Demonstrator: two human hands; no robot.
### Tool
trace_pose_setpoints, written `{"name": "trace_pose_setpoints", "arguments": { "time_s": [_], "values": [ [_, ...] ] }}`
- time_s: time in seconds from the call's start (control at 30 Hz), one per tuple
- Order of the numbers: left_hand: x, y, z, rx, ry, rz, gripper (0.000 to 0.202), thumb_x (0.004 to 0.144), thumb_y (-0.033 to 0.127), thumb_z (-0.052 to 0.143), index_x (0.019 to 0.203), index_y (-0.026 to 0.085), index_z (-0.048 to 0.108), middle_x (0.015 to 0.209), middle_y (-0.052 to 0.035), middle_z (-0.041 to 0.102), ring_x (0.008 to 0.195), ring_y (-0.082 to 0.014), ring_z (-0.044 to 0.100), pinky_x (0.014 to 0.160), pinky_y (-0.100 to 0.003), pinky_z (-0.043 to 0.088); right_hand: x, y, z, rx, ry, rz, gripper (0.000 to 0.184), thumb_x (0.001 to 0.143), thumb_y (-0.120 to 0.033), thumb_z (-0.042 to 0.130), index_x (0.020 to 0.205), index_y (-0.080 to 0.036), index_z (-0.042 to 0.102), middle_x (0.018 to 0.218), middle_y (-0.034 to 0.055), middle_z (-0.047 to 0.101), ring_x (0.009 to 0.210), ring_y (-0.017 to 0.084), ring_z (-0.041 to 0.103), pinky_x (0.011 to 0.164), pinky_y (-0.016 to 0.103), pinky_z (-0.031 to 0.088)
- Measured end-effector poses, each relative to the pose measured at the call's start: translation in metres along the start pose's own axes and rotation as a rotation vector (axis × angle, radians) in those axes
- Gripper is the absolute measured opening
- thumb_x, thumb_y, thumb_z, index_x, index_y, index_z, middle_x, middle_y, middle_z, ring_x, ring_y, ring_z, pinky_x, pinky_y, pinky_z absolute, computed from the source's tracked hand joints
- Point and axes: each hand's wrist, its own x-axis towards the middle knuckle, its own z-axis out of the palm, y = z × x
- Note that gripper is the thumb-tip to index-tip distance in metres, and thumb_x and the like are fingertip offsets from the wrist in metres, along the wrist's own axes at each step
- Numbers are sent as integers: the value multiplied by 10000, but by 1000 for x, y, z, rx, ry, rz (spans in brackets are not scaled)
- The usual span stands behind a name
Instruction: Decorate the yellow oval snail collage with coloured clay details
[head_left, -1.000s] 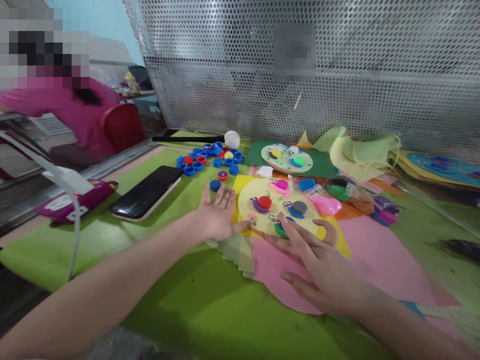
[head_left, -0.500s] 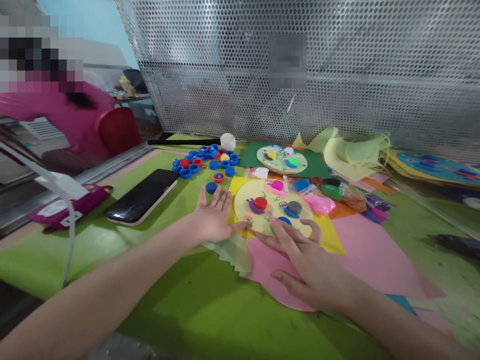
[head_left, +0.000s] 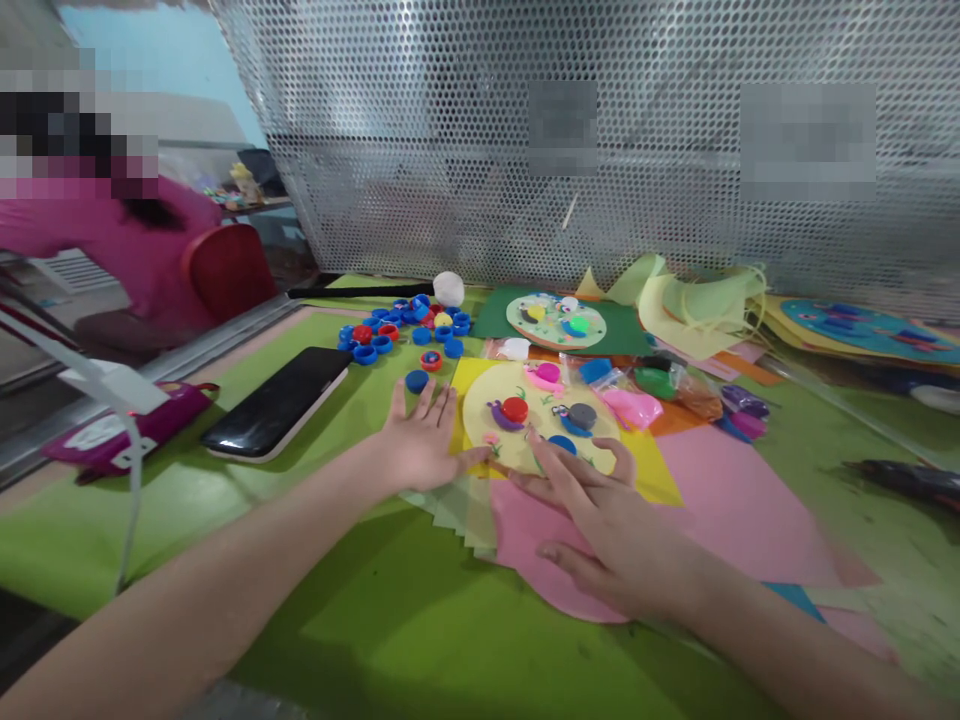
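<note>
My left hand (head_left: 421, 440) lies flat with fingers spread on the green table, its thumb touching the left edge of a pale yellow paper disc (head_left: 487, 415). On the disc sit snail figures made of bottle caps, red (head_left: 514, 408), grey (head_left: 582, 416) and pink (head_left: 547, 373). My right hand (head_left: 609, 525) rests open on pink paper (head_left: 720, 500), its fingertips on the disc's near edge beside a blue cap (head_left: 562, 444). The disc lies on a yellow sheet (head_left: 654, 470).
A pile of blue and red caps (head_left: 405, 325) and a black phone (head_left: 276, 402) lie to the left. A second decorated disc on green paper (head_left: 555, 320), small bags of clay (head_left: 645, 395) and yellow paper scraps (head_left: 697, 300) sit behind. A perforated metal screen (head_left: 600, 140) closes the back. A person in pink (head_left: 112, 250) sits far left.
The view drifted slightly up and right. My right fingers slid a little over the disc's near edge, covering most of the green-and-blue cap; my left hand stays flat.
</note>
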Motion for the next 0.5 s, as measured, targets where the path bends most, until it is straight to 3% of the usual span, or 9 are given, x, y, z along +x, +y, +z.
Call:
{"name": "trace_pose_setpoints", "arguments": {
  "time_s": [0.1,0.27,0.5],
  "values": [
    [-1,0,-1,7,-22,5,899,790,690,93,1389,25,7,1452,-125,-18,1325,-303,-113,994,-578,-156,-3,3,-1,-14,53,-4,770,885,-376,360,1371,-185,-206,1332,163,417,1275,305,298,942,697,116],
    [-2,0,-3,6,-9,10,919,779,710,89,1387,25,8,1450,-129,-25,1328,-308,-98,999,-575,-145,-8,8,-3,16,61,-60,753,881,-342,355,1381,-134,-169,1160,120,593,1249,305,345,963,681,69],
    [0,0,-1,14,-6,-2,891,789,699,109,1392,47,31,1451,-112,-8,1322,-316,-94,1005,-577,-138,-10,11,-4,-14,85,-106,752,882,-322,353,1377,-130,-180,1174,117,584,1281,265,298,1002,629,56]
  ]
}}
